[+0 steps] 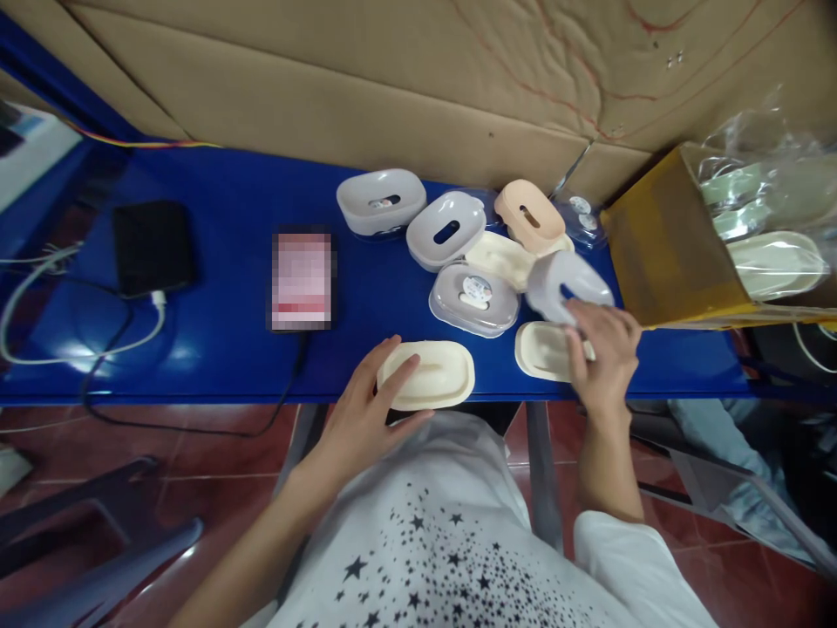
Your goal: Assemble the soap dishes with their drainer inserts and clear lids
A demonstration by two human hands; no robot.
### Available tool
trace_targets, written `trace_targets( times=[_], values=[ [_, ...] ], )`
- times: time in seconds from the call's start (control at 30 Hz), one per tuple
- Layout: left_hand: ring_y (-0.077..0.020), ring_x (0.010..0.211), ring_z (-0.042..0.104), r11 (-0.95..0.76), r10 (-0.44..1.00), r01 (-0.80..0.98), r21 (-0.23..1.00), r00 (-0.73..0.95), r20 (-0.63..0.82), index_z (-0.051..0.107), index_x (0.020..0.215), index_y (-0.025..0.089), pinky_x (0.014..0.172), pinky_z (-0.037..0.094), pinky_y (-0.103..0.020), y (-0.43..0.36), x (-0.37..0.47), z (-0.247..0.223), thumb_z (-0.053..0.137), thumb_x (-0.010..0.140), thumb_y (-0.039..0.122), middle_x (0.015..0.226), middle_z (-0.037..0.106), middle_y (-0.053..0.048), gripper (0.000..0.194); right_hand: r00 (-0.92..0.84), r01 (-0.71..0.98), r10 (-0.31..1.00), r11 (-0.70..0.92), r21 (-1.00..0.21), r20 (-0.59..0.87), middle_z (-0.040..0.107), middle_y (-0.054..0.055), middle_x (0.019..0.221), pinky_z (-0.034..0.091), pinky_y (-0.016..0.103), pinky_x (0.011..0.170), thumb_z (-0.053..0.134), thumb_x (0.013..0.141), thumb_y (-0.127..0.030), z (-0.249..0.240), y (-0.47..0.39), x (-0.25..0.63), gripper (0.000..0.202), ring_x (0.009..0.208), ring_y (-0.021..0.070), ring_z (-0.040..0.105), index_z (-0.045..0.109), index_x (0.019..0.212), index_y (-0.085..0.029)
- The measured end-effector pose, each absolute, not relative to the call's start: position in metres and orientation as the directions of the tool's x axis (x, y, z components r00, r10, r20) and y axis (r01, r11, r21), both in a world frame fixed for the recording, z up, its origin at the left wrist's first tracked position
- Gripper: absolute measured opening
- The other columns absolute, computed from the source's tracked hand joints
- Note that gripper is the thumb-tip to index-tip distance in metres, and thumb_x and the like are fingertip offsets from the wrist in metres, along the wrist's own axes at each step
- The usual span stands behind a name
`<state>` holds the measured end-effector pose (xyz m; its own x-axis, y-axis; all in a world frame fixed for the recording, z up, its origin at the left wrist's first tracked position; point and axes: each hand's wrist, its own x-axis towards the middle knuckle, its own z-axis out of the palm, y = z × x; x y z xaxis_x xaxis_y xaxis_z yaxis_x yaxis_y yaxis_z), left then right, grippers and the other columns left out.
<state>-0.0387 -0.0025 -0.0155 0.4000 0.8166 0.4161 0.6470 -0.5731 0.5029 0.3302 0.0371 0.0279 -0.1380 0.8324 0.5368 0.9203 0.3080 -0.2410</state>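
At the table's front edge my left hand (pixel 366 401) grips a cream oval tray (pixel 445 373) by its left end, one finger lying across its top and the thumb near the front rim. My right hand (pixel 602 349) pinches a pale grey oval soap dish shell (pixel 546 283) with a slot in it, tilted upward. Beneath that hand lies a second cream oval tray (pixel 540 351), partly covered by the fingers. Just behind sits a grey soap dish with a clear cover and round label (pixel 451 305).
More grey shells (pixel 441 209) and a peach shell (pixel 527 196) lie toward the cardboard wall (pixel 392 78). An open carton (pixel 673 253) with wrapped pieces stands right. Left are a phone-like device with a blurred screen (pixel 302 279), a black box (pixel 152 249) and cables.
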Motion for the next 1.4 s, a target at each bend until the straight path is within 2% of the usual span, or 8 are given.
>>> trace_targets(
  times=[0.1,0.23,0.43,0.73,0.97,1.07,1.17,1.4],
  values=[
    [-0.0433,0.156,0.051,-0.553,0.828,0.635,0.540,0.349,0.438,0.022,0.175,0.034,0.116,0.059,-0.064,-0.005,-0.042,-0.019,0.086,0.095,0.044,0.176,0.032,-0.023,0.104,-0.445,0.766,0.746,0.604,-0.222,0.495,0.081,-0.003,0.134,0.043,0.058,0.125,0.066,0.109,-0.028,0.031,0.010,0.277,0.062,0.127,0.0280,0.076,0.047,0.165,-0.048],
    [-0.0433,0.157,0.051,-0.575,0.812,0.606,0.549,0.344,0.471,0.015,0.177,0.039,0.116,0.059,-0.065,-0.005,-0.046,-0.019,0.089,0.092,0.043,0.180,0.026,-0.022,0.112,-0.630,0.657,0.687,0.720,-0.222,0.362,0.079,-0.003,0.138,0.044,0.055,0.127,0.065,0.110,-0.025,0.019,-0.007,0.232,0.065,0.129,0.0236,0.074,0.043,0.167,-0.045],
    [-0.0444,0.160,0.045,-0.579,0.815,0.644,0.500,0.429,0.391,0.034,0.172,0.036,0.120,0.055,-0.067,-0.005,-0.050,-0.013,0.081,0.099,0.037,0.180,0.031,-0.020,0.087,-0.706,0.613,0.635,0.770,-0.178,0.315,0.073,0.002,0.150,0.044,0.054,0.129,0.062,0.110,-0.021,0.008,-0.004,0.217,0.042,0.140,0.0236,0.067,0.064,0.150,-0.034],
    [-0.0392,0.159,0.050,-0.599,0.798,0.606,0.523,0.499,0.336,0.032,0.174,0.039,0.119,0.059,-0.057,-0.004,-0.068,-0.011,0.077,0.103,0.032,0.181,0.032,-0.014,0.085,-0.749,0.557,0.609,0.792,-0.250,0.261,0.066,0.000,0.159,0.044,0.051,0.133,0.067,0.107,-0.018,0.003,-0.004,0.210,0.047,0.148,0.0226,0.061,0.065,0.151,-0.034],
    [-0.0422,0.160,0.047,-0.639,0.769,0.604,0.477,0.519,0.373,0.046,0.168,0.033,0.127,0.045,-0.072,-0.002,-0.073,-0.017,0.080,0.101,0.033,0.178,0.038,-0.017,0.075,-0.756,0.493,0.556,0.831,-0.259,0.345,0.069,0.005,0.156,0.045,0.047,0.132,0.061,0.112,-0.030,0.003,0.006,0.211,0.040,0.147,0.0213,0.062,0.065,0.151,-0.025],
    [-0.0420,0.159,0.047,-0.635,0.772,0.605,0.480,0.517,0.370,0.050,0.164,0.029,0.127,0.046,-0.070,-0.001,-0.072,-0.016,0.079,0.101,0.035,0.178,0.037,-0.018,0.069,-0.598,0.584,0.652,0.753,-0.304,0.466,0.074,0.003,0.148,0.048,0.054,0.127,0.050,0.114,-0.029,0.023,0.031,0.245,0.040,0.141,0.0247,0.067,0.065,0.152,-0.030],
    [-0.0418,0.158,0.049,-0.634,0.773,0.621,0.461,0.511,0.375,0.053,0.160,0.027,0.127,0.047,-0.070,0.000,-0.068,-0.013,0.077,0.102,0.034,0.177,0.039,-0.019,0.063,-0.302,0.824,0.853,0.458,-0.333,0.425,0.074,0.006,0.149,0.046,0.061,0.123,0.044,0.113,-0.027,0.043,0.073,0.288,0.044,0.142,0.0322,0.066,0.069,0.149,-0.032],
    [-0.0391,0.160,0.047,-0.677,0.736,0.611,0.412,0.560,0.380,0.051,0.160,0.023,0.128,0.044,-0.069,0.010,-0.053,-0.007,0.071,0.106,0.031,0.175,0.039,-0.023,0.058,-0.305,0.922,0.927,0.345,-0.179,0.218,0.068,0.015,0.155,0.046,0.058,0.122,0.047,0.111,-0.033,0.036,0.160,0.357,0.044,0.146,0.0342,0.061,0.066,0.149,-0.021]
  ],
)
